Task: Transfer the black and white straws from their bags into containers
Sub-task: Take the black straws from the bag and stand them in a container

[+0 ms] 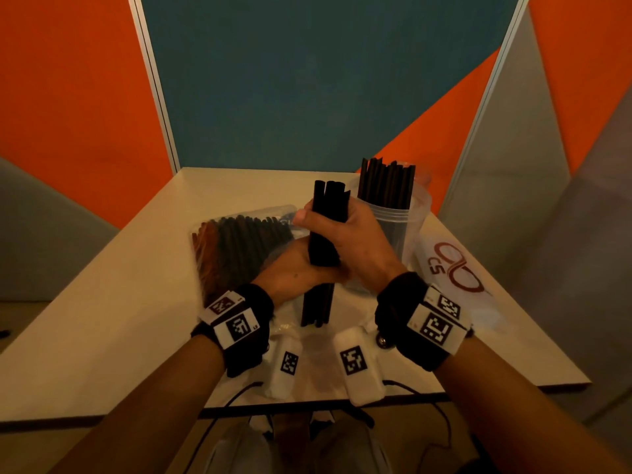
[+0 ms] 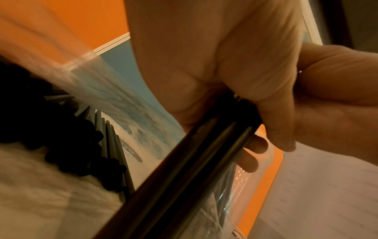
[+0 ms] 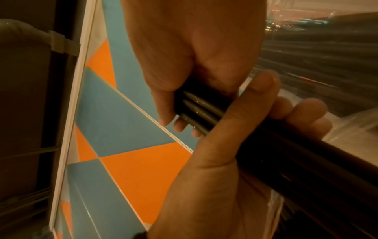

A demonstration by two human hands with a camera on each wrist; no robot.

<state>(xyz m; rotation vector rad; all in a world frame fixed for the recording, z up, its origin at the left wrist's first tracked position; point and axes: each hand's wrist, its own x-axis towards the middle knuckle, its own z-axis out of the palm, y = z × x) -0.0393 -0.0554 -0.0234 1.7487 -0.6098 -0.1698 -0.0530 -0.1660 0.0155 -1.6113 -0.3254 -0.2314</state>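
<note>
While both hands, right hand (image 1: 355,241) above left hand (image 1: 294,268), curl around a bundle of black straws (image 1: 326,227), the clear container (image 1: 403,217) behind holds upright black straws; the bag (image 1: 236,248) lies left.

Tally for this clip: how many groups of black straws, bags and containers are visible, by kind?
Black straw groups: 3 (held bundle, in the container, in the bag)
Clear plastic bags: 2 (straw bag, printed bag)
Clear container: 1
Total: 6
</note>
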